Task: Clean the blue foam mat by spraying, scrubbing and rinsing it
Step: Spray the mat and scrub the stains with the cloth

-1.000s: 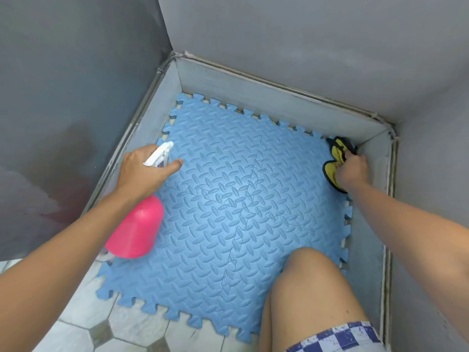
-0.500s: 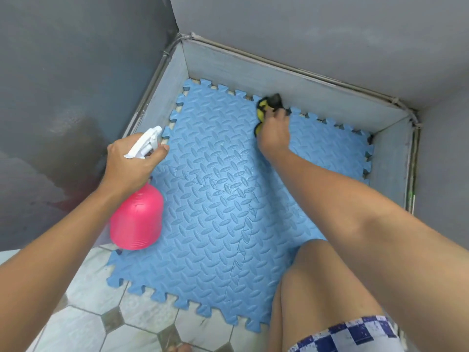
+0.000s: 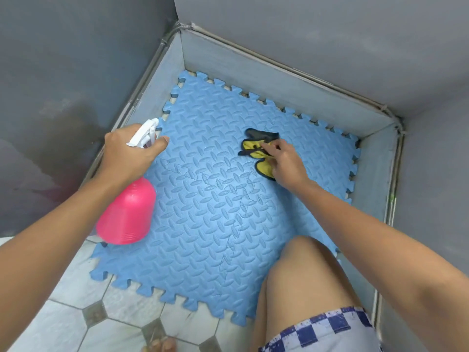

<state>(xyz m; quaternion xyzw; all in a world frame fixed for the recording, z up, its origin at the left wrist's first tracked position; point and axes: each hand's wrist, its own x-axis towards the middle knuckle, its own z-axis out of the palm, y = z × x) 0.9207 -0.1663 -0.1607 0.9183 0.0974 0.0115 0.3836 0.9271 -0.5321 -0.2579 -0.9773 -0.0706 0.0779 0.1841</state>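
Foam mat (image 3: 203, 224) was blue and matt, embossed with a raised tread pattern, with a faint sheen mid-sheet. Pink spray bottle (image 3: 127, 214) was smooth, glossy plastic; its trigger (image 3: 146, 132) white plastic. Yellow cloth (image 3: 256, 151), black-edged, looked soft, possibly microfibre; too crumpled to tell. Grey walls (image 3: 304, 34) were matt, blotchy. Pale floor tiles (image 3: 76, 288) were smooth, scuffed.

Left hand (image 3: 129, 154) round pink spray bottle (image 3: 127, 214), right hand (image 3: 285, 161) on yellow cloth (image 3: 255, 151) atop blue mat (image 3: 215, 212).
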